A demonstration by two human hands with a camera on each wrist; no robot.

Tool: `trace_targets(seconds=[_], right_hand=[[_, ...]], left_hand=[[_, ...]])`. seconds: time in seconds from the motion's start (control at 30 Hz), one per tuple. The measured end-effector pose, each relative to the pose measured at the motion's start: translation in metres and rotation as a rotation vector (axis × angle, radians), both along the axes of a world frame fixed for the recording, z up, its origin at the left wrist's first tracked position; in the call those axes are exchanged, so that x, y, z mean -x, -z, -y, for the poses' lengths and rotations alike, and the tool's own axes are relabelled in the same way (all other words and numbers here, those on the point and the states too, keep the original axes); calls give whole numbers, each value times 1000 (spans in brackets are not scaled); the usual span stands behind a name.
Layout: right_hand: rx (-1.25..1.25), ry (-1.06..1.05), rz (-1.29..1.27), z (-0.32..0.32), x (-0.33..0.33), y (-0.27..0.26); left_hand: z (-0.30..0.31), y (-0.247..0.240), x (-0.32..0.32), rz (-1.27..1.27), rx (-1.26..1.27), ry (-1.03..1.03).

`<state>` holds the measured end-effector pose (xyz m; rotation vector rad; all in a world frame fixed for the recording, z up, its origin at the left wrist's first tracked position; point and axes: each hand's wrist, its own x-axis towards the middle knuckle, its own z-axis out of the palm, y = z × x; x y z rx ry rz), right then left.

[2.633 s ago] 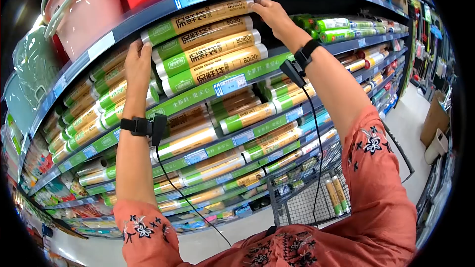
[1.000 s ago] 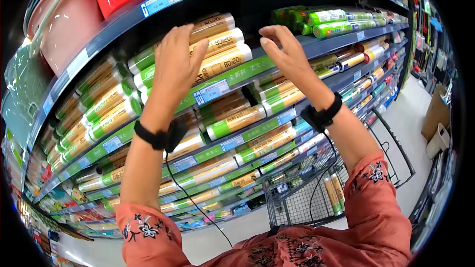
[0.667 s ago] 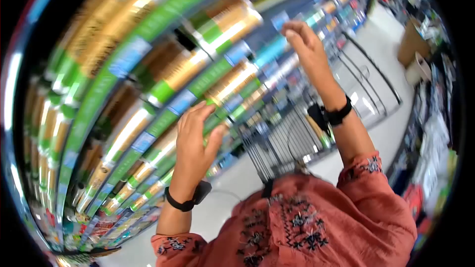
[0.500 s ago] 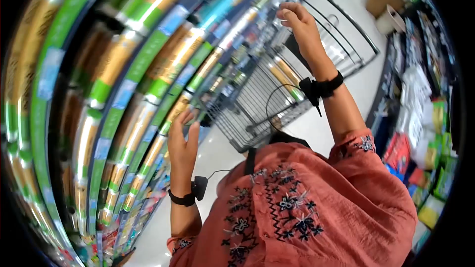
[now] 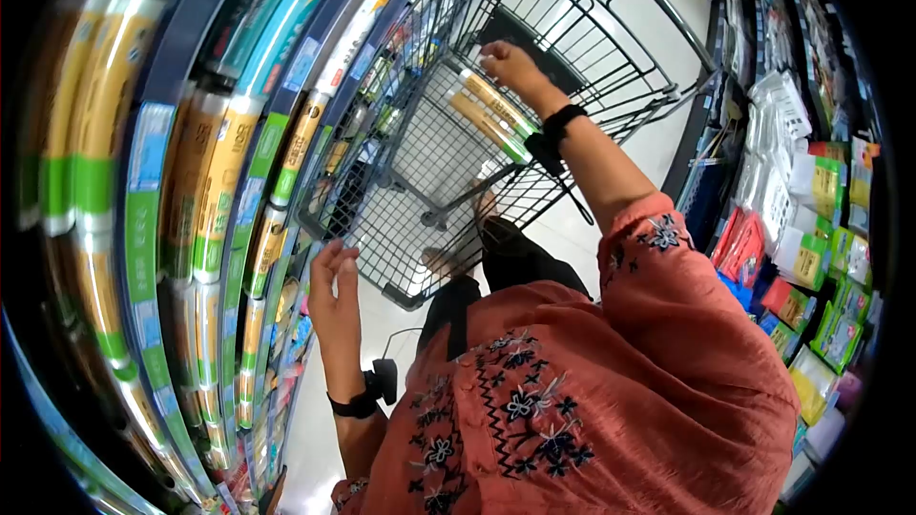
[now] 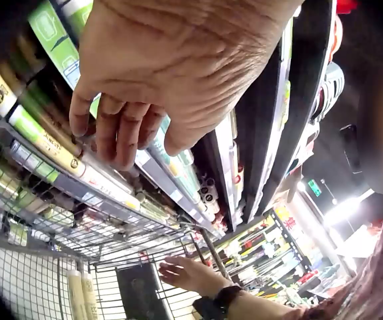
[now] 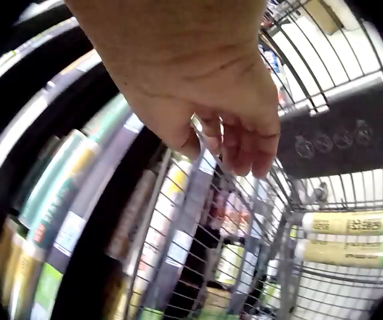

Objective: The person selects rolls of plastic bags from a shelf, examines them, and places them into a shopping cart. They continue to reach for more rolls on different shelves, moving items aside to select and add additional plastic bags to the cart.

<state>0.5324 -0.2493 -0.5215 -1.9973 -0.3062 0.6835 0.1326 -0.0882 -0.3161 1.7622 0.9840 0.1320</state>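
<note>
Two rolls of plastic food bags (image 5: 487,124), tan with green ends, lie side by side in the shopping cart (image 5: 420,148). My right hand (image 5: 520,73) is over the cart, just beyond the rolls in the head view, its fingers loosely bent and holding nothing. In the right wrist view, the rolls (image 7: 351,250) appear below and to the right of that hand. My left hand (image 5: 334,303) hangs beside the shelf front with relaxed fingers and nothing in them. From the left wrist, the left hand (image 6: 171,73) overlaps the shelved rolls (image 6: 48,143).
Tall shelves (image 5: 143,229) packed with more bag rolls run along the left. On the right, a display of packaged goods (image 5: 811,267) borders the aisle. My legs stand close against the near end of the cart, over a pale floor (image 5: 310,439).
Both hands have come away from the bag rolls on the upper shelf, empty. The head view has swung down and right to the cart, with the right hand now over it.
</note>
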Motion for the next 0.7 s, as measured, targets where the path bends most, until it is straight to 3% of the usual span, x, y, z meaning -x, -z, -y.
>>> trace_targets(seconds=[0.17,0.23,0.37,0.7], right_hand=[[374,-255,14,-15,-13,106],[517,-331,5,-26,-9,115],[671,-398,-67,-28,2,182],[876,-449,-3,-21,29,220]], left_hand=[[20,19,-26,-111,92,-59],[24,28,-29,-144,98,-72],[29,33,-45,-219,123,-95],[41,62,-50,-314,147,-137]])
